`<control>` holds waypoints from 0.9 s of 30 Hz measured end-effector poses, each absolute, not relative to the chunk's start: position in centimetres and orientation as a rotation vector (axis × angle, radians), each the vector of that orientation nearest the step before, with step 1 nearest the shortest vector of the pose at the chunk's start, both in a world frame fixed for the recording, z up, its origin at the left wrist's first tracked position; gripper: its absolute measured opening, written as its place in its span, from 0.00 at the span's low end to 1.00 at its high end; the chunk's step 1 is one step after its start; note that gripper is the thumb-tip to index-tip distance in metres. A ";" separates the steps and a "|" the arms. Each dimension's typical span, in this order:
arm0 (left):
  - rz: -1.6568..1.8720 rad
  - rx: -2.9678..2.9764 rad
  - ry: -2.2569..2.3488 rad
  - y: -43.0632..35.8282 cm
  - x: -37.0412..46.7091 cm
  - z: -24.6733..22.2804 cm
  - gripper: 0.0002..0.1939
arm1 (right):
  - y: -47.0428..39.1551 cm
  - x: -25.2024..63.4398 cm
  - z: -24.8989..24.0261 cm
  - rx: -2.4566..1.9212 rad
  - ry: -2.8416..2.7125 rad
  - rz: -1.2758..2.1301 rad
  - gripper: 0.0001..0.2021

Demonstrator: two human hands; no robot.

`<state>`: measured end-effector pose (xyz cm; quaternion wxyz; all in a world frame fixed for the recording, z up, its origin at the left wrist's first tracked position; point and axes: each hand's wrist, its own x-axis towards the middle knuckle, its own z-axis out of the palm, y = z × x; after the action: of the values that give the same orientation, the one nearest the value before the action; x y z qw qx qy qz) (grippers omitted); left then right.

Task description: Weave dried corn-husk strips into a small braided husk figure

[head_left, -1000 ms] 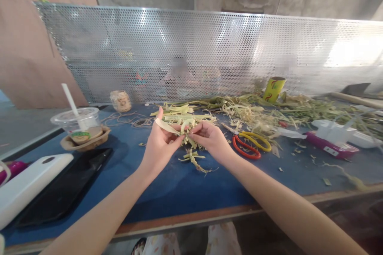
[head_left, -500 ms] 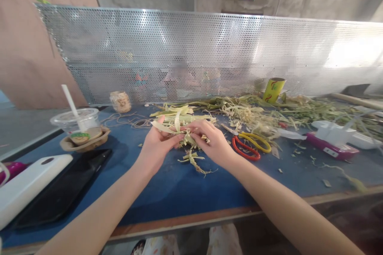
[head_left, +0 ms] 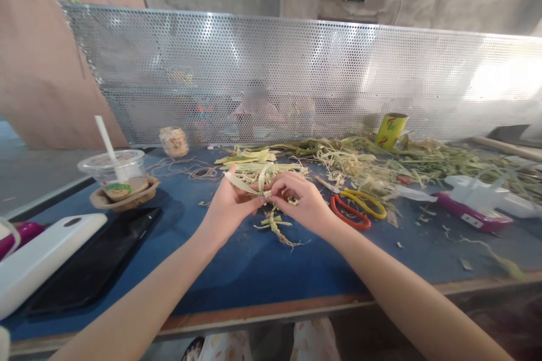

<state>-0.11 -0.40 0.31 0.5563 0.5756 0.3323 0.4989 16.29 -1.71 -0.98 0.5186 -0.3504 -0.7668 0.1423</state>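
Note:
Pale green plant strips (head_left: 239, 182) are pinched between my two hands above the middle of the blue table. My left hand (head_left: 228, 206) grips them from the left, its thumb pointing right. From the right, my right hand (head_left: 298, 197) closes its fingers on the same strips, and the fingertips of both hands nearly meet. A small knotted plant piece (head_left: 275, 224) with thin root-like ends lies just below my hands. Behind them is a pile of flat pale strips (head_left: 254, 157). The exact fold between the fingertips is partly hidden.
Scissors with red and yellow handles (head_left: 351, 211) lie right of my right hand. Shredded plant matter (head_left: 359, 166) spreads along the back. At left are a lidded cup (head_left: 122, 172), a black tablet (head_left: 97, 259) and a white device (head_left: 53, 259). A purple box (head_left: 472, 214) sits at right.
The view has shifted slightly, so most things appear a little further right. My fingertips have drawn closer together on the strips, and my right fingers are curled more.

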 end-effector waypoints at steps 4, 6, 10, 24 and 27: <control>1.181 1.416 0.879 -0.3 -0.2 0.2 0.64 | -1.4 15.8 -1.2 -0.841 -1.647 0.692 0.04; 1.166 1.425 0.869 -0.4 -0.2 0.2 0.64 | -1.4 15.7 -1.1 -0.787 -1.562 0.866 0.07; 1.132 1.391 0.823 -0.7 0.0 0.4 0.61 | -1.4 15.4 -1.0 -0.753 -1.453 1.045 0.13; 1.152 1.346 0.801 -1.0 0.1 0.9 0.54 | -1.4 15.3 -1.0 -0.721 -1.279 1.072 0.17; 1.143 1.321 0.836 -1.2 0.2 1.1 0.53 | -1.5 15.3 -0.8 -0.757 -1.277 1.058 0.12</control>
<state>0.23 -1.25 1.14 0.5669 0.5619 0.3556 0.4862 15.29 -1.49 -0.79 0.6127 -0.3282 -0.5535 0.4588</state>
